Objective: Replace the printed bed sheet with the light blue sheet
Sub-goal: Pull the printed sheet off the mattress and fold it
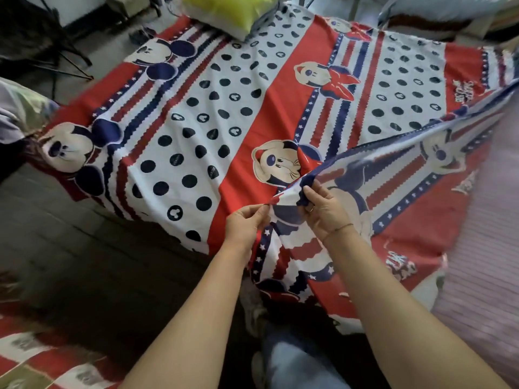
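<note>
Two bare forearms reach forward from the bottom edge, converging at the near side of the bed.

- Left hand point(247, 223): wrist straight, thumb and fingertips pinching the hem of the printed bed sheet point(213, 113).
- Right hand point(325, 211): just beside the left, slightly higher, fingers curled round a bunched fold of the same sheet. Ring point(311, 209) on one finger, thin bracelet point(337, 228) at the wrist.
- Sheet: red, white and navy, with cartoon mouse faces, polka dots, and star and stripe bands. It lies spread across most of the bed. Its right portion is lifted and drawn toward the hands, baring a pinkish striped mattress point(483, 248) along the right.
- Writing: white lettering on the red band at far right and on the near fold; blurred, not legible.
- Yellow-green pillow point(233, 12) rests at the far edge of the sheet.
- Dark floor point(84, 262) left of the bed.
</note>
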Tool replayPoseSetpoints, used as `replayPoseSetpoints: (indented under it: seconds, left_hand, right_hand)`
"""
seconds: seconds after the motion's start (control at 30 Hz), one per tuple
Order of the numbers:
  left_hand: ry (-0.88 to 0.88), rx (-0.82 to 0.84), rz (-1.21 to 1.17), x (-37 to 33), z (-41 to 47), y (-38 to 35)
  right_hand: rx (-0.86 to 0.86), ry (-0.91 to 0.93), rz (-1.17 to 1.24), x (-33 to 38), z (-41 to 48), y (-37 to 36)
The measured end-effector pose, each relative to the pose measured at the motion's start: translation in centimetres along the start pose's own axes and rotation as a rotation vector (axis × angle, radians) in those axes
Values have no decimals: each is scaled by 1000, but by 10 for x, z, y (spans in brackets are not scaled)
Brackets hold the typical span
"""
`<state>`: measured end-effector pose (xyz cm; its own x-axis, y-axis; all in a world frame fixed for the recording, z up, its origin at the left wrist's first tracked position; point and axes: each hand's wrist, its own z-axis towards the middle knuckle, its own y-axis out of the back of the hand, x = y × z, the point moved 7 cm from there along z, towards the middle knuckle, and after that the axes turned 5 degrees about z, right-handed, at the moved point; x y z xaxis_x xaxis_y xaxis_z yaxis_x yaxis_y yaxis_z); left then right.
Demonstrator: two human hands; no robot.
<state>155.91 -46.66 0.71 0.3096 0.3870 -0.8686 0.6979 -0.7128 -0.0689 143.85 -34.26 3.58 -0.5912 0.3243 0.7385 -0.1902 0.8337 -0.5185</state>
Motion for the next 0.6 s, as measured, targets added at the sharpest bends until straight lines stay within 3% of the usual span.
replayPoseSetpoints:
  seconds: [0.3, 0.6]
  left_hand:
    - [23, -139, 60, -41, 103, 125]
    - [88, -264, -29, -72, 174, 260]
  right_hand:
    - [78, -123, -59, -68, 98, -140]
    - [150, -236, -164, -144, 163, -293]
